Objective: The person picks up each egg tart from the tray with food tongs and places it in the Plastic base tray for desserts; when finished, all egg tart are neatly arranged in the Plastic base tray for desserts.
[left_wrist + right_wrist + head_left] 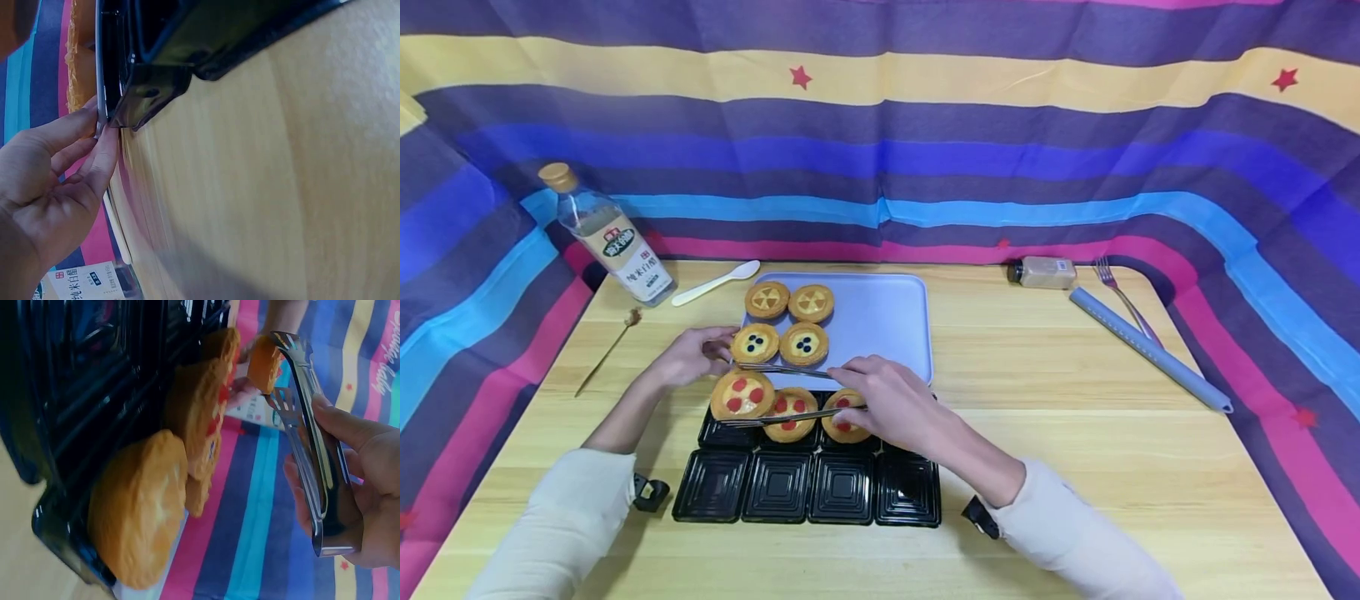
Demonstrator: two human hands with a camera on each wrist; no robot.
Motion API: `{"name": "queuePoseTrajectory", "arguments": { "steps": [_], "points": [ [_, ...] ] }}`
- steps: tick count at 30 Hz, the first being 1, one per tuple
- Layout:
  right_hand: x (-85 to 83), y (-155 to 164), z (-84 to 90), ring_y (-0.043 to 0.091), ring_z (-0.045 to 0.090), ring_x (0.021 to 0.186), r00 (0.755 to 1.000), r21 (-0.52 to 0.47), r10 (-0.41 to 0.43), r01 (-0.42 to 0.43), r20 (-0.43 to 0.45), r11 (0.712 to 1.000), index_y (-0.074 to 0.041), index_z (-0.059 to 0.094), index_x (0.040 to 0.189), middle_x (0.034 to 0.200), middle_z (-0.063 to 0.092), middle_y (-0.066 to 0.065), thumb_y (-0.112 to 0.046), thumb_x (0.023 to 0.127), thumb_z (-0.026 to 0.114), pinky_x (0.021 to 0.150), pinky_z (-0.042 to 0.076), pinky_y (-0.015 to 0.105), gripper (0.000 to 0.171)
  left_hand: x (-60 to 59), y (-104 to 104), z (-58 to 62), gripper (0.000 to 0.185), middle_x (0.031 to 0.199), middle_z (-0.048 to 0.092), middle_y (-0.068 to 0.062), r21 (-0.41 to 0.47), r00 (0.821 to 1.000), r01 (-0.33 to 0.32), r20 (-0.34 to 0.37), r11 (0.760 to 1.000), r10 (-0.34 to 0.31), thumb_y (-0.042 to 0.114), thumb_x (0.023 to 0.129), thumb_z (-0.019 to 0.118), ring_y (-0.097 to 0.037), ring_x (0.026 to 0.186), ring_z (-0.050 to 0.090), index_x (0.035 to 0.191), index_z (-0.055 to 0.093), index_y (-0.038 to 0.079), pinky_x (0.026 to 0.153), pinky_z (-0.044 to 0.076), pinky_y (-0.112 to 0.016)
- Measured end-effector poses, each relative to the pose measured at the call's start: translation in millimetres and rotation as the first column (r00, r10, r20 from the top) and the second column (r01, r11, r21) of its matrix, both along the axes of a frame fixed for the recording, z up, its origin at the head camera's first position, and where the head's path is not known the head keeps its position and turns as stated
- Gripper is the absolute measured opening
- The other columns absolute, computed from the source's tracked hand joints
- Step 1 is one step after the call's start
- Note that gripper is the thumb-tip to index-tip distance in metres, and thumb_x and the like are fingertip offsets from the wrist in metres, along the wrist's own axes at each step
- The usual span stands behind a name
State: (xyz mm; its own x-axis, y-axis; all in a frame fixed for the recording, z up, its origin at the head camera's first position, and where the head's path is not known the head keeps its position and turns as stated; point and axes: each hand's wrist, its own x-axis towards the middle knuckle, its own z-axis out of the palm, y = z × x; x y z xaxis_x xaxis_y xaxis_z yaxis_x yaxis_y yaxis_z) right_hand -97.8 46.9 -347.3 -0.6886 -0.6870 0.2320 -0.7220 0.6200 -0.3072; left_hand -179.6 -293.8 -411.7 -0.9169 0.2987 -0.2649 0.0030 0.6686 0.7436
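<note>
Two bare hands: left hand point(688, 354), right hand point(891, 404). Long cream-white sleeves on both forearms, ending short of the wrists. Small black strapped device at each sleeve's cuff, one on the left, one on the right. No rings or watch visible.

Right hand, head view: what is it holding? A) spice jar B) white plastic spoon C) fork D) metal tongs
D. The right hand grips the metal tongs, whose arms reach left over the red-topped tarts in the black tray. The white spoon, fork and spice jar lie untouched on the table.
</note>
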Motion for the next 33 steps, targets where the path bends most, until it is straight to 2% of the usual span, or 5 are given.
{"name": "queuePoseTrajectory", "arguments": {
  "steps": [8, 17, 27, 33],
  "points": [
    [2.2, -17.8, -12.9, 0.015, 0.064, 0.096, 0.999, 0.055, 0.047, -0.046, -0.014, 0.997, -0.01, 0.062, 0.125, 0.112, 0.068, 0.003, -0.038, 0.084, 0.069, 0.081, 0.054, 0.025, 0.05, -0.5, -0.6, 0.3, 0.076, 0.123, 0.053, -0.028, 0.035, 1.0, -0.002, 0.014, 0.999, 0.002, 0.003, 0.079, 0.07, -0.029, 0.099, 0.06, 0.143, 0.03, -0.008, 0.074, 0.054, -0.022],
    [1.8, -30.6, -23.4, 0.013, 0.064, 0.093, 0.998, 0.104, 0.056, -0.051, -0.042, 0.993, -0.01, 0.062, 0.125, 0.107, 0.069, 0.001, -0.041, 0.086, 0.066, 0.08, 0.054, 0.024, 0.05, -1.4, -2.1, 1.5, 0.076, 0.127, 0.047, -0.028, 0.073, 0.998, -0.009, 0.058, 0.997, 0.004, 0.001, 0.08, 0.069, -0.03, 0.103, 0.058, 0.145, 0.03, -0.004, 0.075, 0.055, -0.021],
    [0.6, -36.3, -25.0, 0.014, 0.064, 0.09, 0.997, 0.133, 0.038, -0.028, -0.069, 0.991, -0.01, 0.063, 0.123, 0.108, 0.069, 0.002, -0.042, 0.085, 0.066, 0.077, 0.054, 0.024, 0.05, -1.2, -2.1, 1.2, 0.076, 0.125, 0.047, -0.027, 0.1, 0.998, -0.008, 0.067, 0.995, 0.001, -0.004, 0.08, 0.067, -0.018, 0.097, 0.059, 0.145, 0.028, -0.006, 0.077, 0.055, -0.023],
    [0.2, -38.8, -24.8, 0.014, 0.064, 0.091, 0.998, 0.143, 0.031, -0.022, -0.061, 0.989, -0.01, 0.063, 0.124, 0.108, 0.069, 0.001, -0.043, 0.085, 0.066, 0.078, 0.054, 0.024, 0.051, -0.3, -2.5, 2.3, 0.075, 0.126, 0.047, -0.027, 0.097, 0.998, -0.009, 0.066, 0.995, 0.003, -0.003, 0.08, 0.067, -0.021, 0.098, 0.059, 0.145, 0.028, -0.006, 0.078, 0.056, -0.024]
  ]
}}
